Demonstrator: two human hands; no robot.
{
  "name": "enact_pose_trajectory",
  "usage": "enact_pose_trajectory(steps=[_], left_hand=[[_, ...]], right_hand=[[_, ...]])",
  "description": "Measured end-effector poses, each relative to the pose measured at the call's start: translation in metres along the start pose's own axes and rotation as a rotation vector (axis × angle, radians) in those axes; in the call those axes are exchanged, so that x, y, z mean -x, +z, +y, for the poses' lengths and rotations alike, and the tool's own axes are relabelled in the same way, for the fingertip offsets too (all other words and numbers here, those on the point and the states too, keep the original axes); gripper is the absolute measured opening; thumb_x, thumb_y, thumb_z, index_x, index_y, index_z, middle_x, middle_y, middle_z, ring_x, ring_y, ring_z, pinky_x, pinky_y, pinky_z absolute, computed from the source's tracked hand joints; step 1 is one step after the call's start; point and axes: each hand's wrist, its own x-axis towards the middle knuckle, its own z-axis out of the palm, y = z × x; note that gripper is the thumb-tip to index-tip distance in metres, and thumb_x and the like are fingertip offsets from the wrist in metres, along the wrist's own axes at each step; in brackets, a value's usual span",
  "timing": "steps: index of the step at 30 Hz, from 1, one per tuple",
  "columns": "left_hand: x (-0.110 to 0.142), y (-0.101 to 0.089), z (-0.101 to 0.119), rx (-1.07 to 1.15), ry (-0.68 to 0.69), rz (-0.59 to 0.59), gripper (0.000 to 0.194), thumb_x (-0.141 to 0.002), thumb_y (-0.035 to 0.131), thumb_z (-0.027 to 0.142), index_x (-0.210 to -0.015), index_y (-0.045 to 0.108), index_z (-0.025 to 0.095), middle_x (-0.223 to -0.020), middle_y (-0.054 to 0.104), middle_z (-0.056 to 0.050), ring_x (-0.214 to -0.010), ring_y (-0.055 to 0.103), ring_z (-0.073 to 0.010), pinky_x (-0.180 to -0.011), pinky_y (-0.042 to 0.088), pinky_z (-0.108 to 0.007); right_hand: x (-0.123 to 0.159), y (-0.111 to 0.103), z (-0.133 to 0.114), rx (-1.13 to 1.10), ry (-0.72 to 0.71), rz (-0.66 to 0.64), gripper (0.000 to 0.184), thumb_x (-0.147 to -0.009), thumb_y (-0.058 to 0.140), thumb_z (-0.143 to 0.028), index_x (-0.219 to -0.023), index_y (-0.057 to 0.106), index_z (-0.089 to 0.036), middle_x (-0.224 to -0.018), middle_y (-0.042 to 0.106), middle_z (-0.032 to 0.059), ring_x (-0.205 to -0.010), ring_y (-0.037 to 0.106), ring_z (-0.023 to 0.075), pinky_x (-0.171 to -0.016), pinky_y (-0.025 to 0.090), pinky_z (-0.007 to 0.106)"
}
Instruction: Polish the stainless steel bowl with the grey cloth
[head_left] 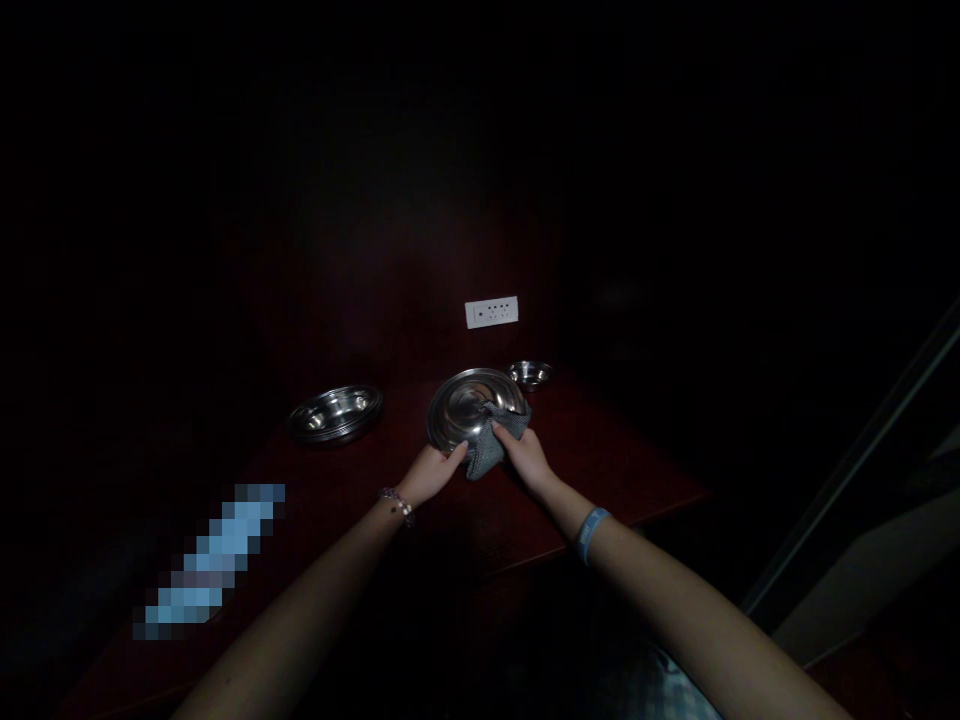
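A round, shiny steel plate [456,408] is held up, tilted, above the dark red tabletop. My left hand [433,474] grips its lower left rim, thumb on the near face and the other fingers behind it. A grey-green cloth [486,455] lies over the lower right part of the plate. My right hand [526,457] pinches this cloth against the plate, its thumb on top; the fingers beneath are hidden. Just behind the plate's right edge stands a small steel bowl [531,375].
Several steel plates [335,415] are stacked on the tabletop [600,455] at left. A white socket panel [492,312] sits on the dark wall behind. A pixelated bluish patch [217,560] covers something at lower left. The table's front edge runs below my hands.
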Motion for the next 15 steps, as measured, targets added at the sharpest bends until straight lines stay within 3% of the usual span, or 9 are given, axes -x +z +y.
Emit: enact_pose_trajectory(steps=[5,10,13,15], left_hand=[[-0.001,0.001,-0.004,0.012,0.018,-0.005,0.039,-0.083,0.054,0.039,-0.111,0.066,0.015,-0.122,0.069,-0.009,-0.122,0.058,-0.0231,-0.112,0.036,-0.037],[-0.004,0.005,0.002,0.157,-0.118,0.011,0.035,-0.080,0.052,0.031,-0.107,0.066,0.015,-0.114,0.072,-0.009,-0.117,0.061,-0.0256,-0.109,0.039,-0.040],[-0.005,0.004,0.005,0.219,-0.168,0.082,0.040,-0.078,0.052,0.026,-0.116,0.061,0.015,-0.119,0.069,-0.011,-0.120,0.058,-0.0263,-0.110,0.038,-0.042],[-0.006,0.003,0.007,0.240,-0.112,0.165,0.050,-0.076,0.054,0.022,-0.126,0.052,0.016,-0.127,0.064,-0.011,-0.125,0.054,-0.0250,-0.112,0.034,-0.041]], right_hand=[[0.000,0.000,0.000,-0.029,-0.002,-0.004,0.038,-0.068,0.071,-0.051,-0.080,0.070,-0.014,-0.083,0.073,0.0068,-0.075,0.065,0.0200,-0.072,0.049,0.030],[-0.001,0.000,0.002,-0.033,0.011,-0.007,0.039,-0.069,0.070,-0.051,-0.079,0.070,-0.014,-0.074,0.072,0.0054,-0.071,0.064,0.0197,-0.068,0.049,0.030],[-0.001,0.000,0.003,-0.042,0.014,-0.011,0.040,-0.069,0.070,-0.051,-0.083,0.071,-0.014,-0.074,0.071,0.0049,-0.072,0.064,0.0199,-0.069,0.050,0.030],[-0.001,0.000,0.002,-0.044,0.033,-0.015,0.041,-0.069,0.070,-0.053,-0.083,0.070,-0.014,-0.074,0.071,0.0051,-0.070,0.064,0.0198,-0.067,0.050,0.030]])
